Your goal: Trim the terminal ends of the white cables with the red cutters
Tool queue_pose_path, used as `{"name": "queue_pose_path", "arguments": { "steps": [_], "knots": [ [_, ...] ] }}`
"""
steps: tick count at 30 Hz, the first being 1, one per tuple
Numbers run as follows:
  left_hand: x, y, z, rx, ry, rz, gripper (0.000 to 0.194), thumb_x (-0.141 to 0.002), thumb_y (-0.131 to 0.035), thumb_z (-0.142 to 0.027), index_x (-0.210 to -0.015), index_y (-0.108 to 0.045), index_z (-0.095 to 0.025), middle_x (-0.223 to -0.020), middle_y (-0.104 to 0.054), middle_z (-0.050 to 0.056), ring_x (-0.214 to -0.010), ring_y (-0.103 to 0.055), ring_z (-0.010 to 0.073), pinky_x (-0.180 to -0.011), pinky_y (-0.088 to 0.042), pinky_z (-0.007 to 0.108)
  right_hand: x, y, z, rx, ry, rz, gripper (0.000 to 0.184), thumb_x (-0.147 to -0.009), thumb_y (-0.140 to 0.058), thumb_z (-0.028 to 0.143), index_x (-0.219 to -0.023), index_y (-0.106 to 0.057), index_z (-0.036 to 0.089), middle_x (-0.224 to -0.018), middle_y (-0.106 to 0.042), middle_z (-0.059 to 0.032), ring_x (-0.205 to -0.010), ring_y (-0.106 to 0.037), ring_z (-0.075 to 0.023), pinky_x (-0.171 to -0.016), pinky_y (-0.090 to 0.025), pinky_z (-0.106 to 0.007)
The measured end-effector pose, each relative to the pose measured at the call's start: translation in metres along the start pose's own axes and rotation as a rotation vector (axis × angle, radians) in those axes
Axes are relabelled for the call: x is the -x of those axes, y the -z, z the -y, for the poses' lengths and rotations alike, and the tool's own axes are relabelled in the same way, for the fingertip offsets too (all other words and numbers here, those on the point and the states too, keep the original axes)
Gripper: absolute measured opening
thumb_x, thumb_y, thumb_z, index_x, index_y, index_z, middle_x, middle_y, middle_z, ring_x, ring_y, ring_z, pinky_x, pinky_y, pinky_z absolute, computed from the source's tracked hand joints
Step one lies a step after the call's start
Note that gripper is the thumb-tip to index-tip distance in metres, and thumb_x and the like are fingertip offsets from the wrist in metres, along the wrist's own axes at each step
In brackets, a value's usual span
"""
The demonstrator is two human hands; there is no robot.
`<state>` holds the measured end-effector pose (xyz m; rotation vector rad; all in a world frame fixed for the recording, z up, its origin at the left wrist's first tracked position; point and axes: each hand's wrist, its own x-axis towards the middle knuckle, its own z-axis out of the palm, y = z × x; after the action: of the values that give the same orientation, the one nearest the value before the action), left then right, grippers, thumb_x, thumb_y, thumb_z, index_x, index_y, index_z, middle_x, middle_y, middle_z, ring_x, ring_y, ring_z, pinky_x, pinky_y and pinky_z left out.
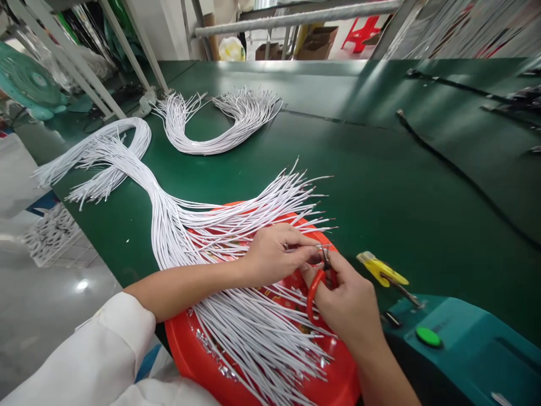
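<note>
My left hand (273,252) pinches the end of a thin white wire (302,246) over a red plastic tray (198,361). My right hand (349,301) is closed round small red-handled snips (318,282), whose tip sits at the wire end between the two hands. A big bundle of white wires (203,231) runs from the left across the tray, its bare ends fanning out to the right. More cut wires (262,332) lie spread in the tray below my hands.
The green table (401,186) carries two more white wire bundles (220,121) at the back left. Yellow-handled snips (382,272) lie right of my hands. A teal machine with a green button (428,336) stands at the lower right. Black cables (460,175) cross the right side.
</note>
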<state>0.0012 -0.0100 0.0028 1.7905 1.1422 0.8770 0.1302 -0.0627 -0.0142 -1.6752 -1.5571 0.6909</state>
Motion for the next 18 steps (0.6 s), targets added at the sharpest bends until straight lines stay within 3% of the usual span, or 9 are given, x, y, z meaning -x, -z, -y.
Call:
{"name": "queue_pose_path", "arguments": {
  "steps": [11,18],
  "knots": [
    [0.005,-0.008,0.011,-0.063,-0.166,-0.058,0.011,-0.076,-0.060,-0.017,-0.076,-0.072,-0.017,-0.075,-0.069,0.004,-0.071,-0.062,0.0109,-0.068,-0.053,0.022,0.001,0.000,-0.004,0.096,0.001,-0.019,0.019,-0.073,-0.051,0.040,-0.066,-0.051,0.022,-0.044,-0.041,0.0061,-0.038,-0.036,-0.0095,-0.039,-0.031,-0.021],
    [0.007,-0.008,0.013,-0.086,-0.183,-0.064,0.014,-0.077,-0.058,-0.018,-0.077,-0.072,-0.018,-0.076,-0.069,0.003,-0.072,-0.062,0.0105,-0.068,-0.053,0.022,0.001,-0.001,-0.004,0.091,-0.015,0.007,0.018,-0.072,-0.050,0.037,-0.064,-0.050,0.022,-0.043,-0.041,0.0060,-0.037,-0.036,-0.0097,-0.038,-0.030,-0.021]
  ]
}}
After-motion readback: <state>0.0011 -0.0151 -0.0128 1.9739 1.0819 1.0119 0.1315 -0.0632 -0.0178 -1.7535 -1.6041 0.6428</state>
